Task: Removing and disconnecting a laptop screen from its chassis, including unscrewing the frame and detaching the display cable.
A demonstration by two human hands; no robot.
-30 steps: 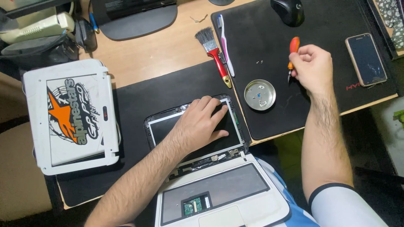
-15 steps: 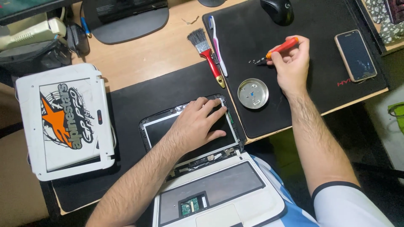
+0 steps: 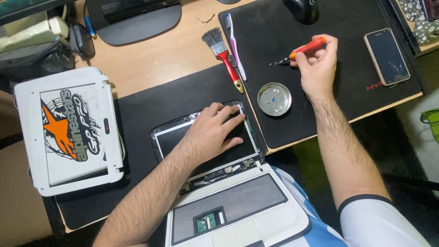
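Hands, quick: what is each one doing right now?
Left hand: open, flat on the laptop screen.
Right hand: closed on the orange screwdriver.

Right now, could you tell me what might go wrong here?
The tiny screws by the screwdriver tip lie loose on the mat, outside the tin, and could roll away. The left hand presses on the bare screen, which might crack.

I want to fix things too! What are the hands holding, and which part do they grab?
The right hand holds a small orange screwdriver by its handle, tip on the black mat. The left hand holds nothing; it rests flat on the laptop screen.
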